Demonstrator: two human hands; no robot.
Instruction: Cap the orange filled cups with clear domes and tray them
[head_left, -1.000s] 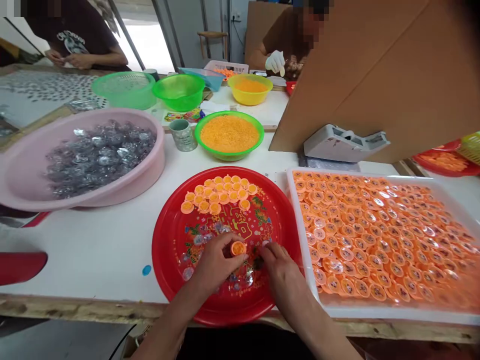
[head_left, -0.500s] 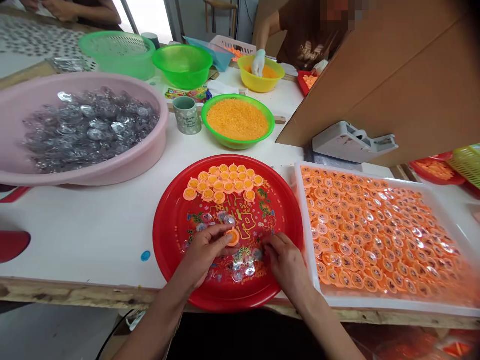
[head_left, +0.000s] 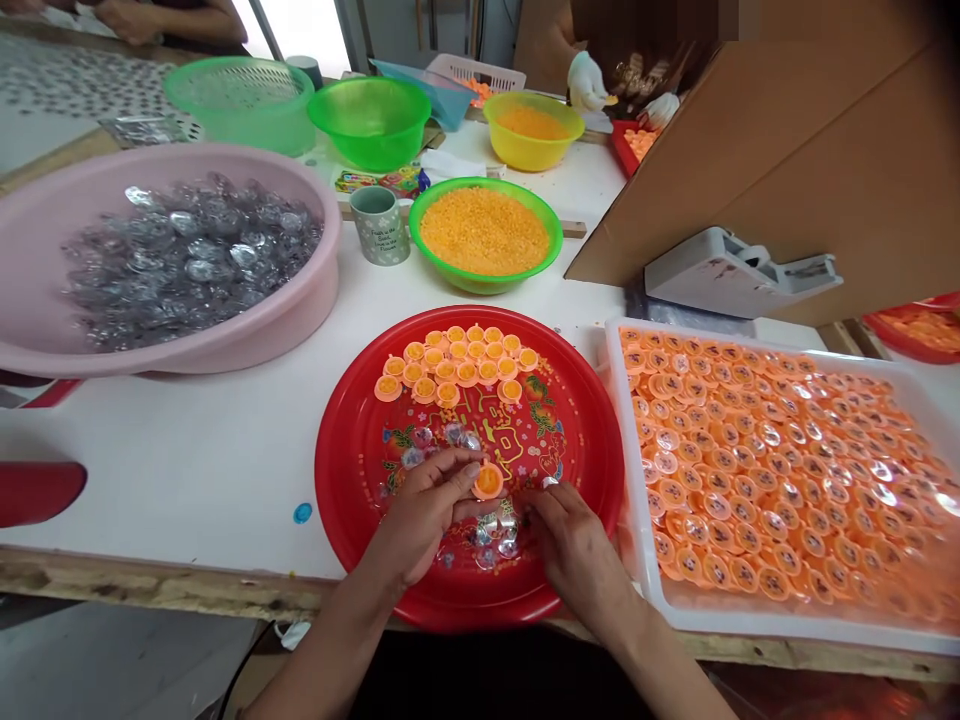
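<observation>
My left hand pinches a small round orange cup-like piece between thumb and fingers, its open face turned up. Close to its right side is my right hand, fingertips drawn together; whatever they hold is hidden. Both hands are over a red round tray with a printed pattern. Several similar orange pieces lie in rows at the tray's far side, with yellow-orange filling. Clear plastic discs are scattered on the tray below and beyond my left hand.
A white tray of finished-looking orange pieces stands right. Left is a pink basin of clear plastic parts. Behind are a green bowl of orange granules, a mug, a tape dispenser and cardboard. A co-worker's gloved hand is beyond.
My right hand has come nearer to the orange piece in my left hand. The co-worker's gloved hand has left the yellow bowl and moved right. The view has shifted slightly.
</observation>
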